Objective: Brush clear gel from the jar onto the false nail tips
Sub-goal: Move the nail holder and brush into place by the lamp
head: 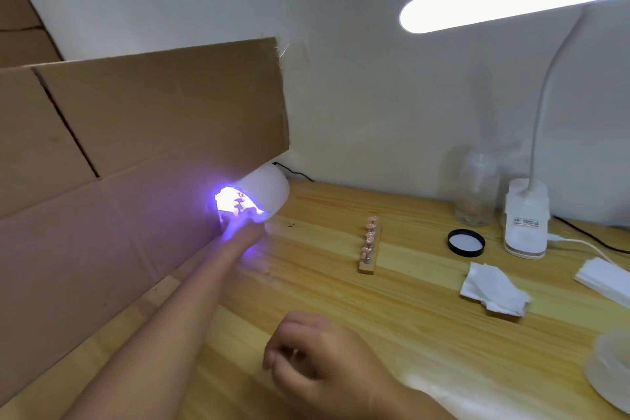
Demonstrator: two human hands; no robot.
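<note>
Your left hand point(238, 230) reaches into the mouth of the small white curing lamp point(269, 186), which glows violet beside the cardboard wall point(136, 147). The glare hides the fingers, so I cannot tell if they hold sth. Your right hand point(317, 358) hovers low over the wooden table point(341, 300), fingers loosely curled, nothing seen in it. The false nail tips point(370, 237) stand in a row on a wood block point(367, 264), well apart from both hands. A black round lid point(466, 242) lies to the right of them.
</note>
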